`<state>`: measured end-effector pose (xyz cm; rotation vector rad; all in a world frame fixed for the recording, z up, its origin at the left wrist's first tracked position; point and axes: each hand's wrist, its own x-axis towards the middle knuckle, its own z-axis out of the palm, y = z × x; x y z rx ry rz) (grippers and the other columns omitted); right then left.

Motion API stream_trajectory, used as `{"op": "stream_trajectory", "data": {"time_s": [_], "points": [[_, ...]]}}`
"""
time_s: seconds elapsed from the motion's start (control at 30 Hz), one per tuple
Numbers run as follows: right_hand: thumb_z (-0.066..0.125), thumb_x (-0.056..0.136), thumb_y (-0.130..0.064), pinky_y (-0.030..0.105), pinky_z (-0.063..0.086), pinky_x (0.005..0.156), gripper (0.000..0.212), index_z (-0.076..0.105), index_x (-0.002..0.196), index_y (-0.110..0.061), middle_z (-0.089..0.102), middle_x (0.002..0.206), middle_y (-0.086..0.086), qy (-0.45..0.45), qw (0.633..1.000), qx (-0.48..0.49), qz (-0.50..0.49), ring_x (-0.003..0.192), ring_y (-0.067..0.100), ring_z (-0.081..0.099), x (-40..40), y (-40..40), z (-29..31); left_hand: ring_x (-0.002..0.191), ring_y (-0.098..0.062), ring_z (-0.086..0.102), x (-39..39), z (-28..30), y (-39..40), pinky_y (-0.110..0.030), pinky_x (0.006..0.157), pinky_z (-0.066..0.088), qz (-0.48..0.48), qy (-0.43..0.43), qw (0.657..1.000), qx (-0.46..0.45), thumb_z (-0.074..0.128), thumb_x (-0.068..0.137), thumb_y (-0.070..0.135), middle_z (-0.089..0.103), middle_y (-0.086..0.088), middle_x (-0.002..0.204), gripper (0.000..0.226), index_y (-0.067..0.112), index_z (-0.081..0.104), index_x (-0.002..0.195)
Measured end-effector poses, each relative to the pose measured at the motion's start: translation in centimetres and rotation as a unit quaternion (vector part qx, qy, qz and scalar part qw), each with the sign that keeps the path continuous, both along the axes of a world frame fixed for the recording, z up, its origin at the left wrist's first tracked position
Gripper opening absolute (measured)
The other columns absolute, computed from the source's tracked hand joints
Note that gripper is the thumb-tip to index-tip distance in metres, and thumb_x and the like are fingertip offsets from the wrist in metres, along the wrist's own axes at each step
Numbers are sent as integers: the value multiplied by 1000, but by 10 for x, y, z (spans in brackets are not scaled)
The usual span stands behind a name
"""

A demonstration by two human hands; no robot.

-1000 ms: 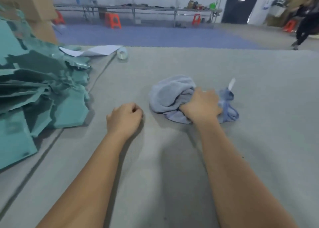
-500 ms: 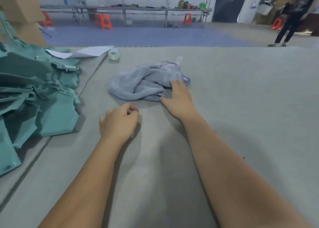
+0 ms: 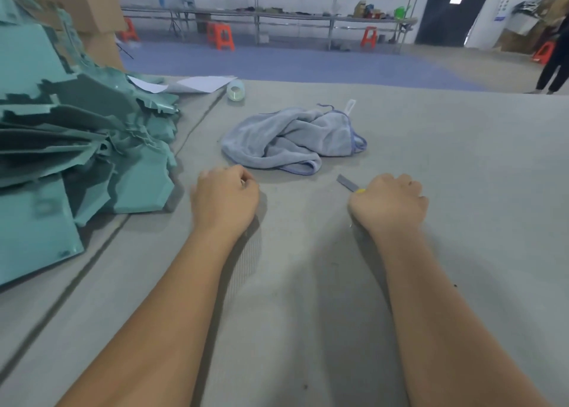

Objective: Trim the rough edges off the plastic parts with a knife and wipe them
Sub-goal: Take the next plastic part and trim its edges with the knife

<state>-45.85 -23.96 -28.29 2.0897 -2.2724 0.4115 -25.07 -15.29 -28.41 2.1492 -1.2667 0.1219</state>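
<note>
Table (image 3: 462, 191) is showing a matt grey covering, finely textured like felt or carpet. Teal plastic parts (image 3: 77, 148) are lying smooth, faintly glossy on their flat faces, with jagged, rough edges. Cloth (image 3: 286, 138) is looking soft and fleecy, pale blue-grey, matt, with a stitched blue hem. Knife (image 3: 347, 184) is showing a dull grey metal blade and a bit of yellow plastic at the right hand (image 3: 389, 205). Paper sheets (image 3: 203, 83) are lying flat, white and matt. Cardboard boxes (image 3: 92, 9) are looking brown and dull.

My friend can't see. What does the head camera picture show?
The right hand grips a knife, blade pointing at a crumpled blue cloth on the grey table. The left hand is a fist beside stacked teal plastic parts.
</note>
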Motion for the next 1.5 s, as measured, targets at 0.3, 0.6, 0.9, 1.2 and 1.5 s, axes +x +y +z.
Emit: {"op": "stream_trajectory", "data": {"time_s": [0.3, 0.6, 0.9, 1.2, 1.5], "points": [[52, 86, -22, 34, 33, 74, 28, 58, 107, -4, 57, 115, 18, -69, 997, 4, 39, 112, 38, 51, -7, 11, 2, 138, -43, 23, 34, 2, 14, -56, 110, 21, 179, -57, 957, 219, 45, 93, 27, 28, -22, 149, 47, 15, 42, 138], [38, 95, -14, 37, 34, 60, 2, 38, 93, -15, 49, 73, 3, -367, 923, -40, 104, 68, 27, 45, 4, 18, 3, 136, -34, 31, 69, 4, 29, -47, 107, 24, 216, -27, 968, 122, 57, 81, 26, 45, -14, 140, 51, 28, 46, 132], [44, 89, -24, 33, 28, 53, 21, 39, 70, -17, 41, 62, -3, -482, 873, -28, 71, 56, 20, 38, 11, 10, -2, 78, -29, 58, 64, 60, 28, -33, 68, 40, 161, 66, 930, -323, 47, 96, 33, 68, -12, 91, 28, 13, 67, 97], [54, 94, -32, 28, 35, 52, 21, 46, 77, -22, 49, 65, -2, -664, 742, 8, 91, 52, 15, 44, 15, 4, 2, 74, -8, 62, -11, 24, -3, -30, 70, 52, -147, 285, 912, -255, 60, 91, 31, 70, 6, 90, 18, 30, 70, 105], [65, 90, -24, 26, 50, 59, 21, 46, 90, -14, 62, 85, 9, -677, 719, 76, 138, 69, 17, 63, 19, 7, 2, 101, -3, 64, -30, 8, 5, -30, 96, 48, -336, 349, 875, 5, 73, 78, 43, 73, 9, 104, 20, 31, 76, 94]]}}
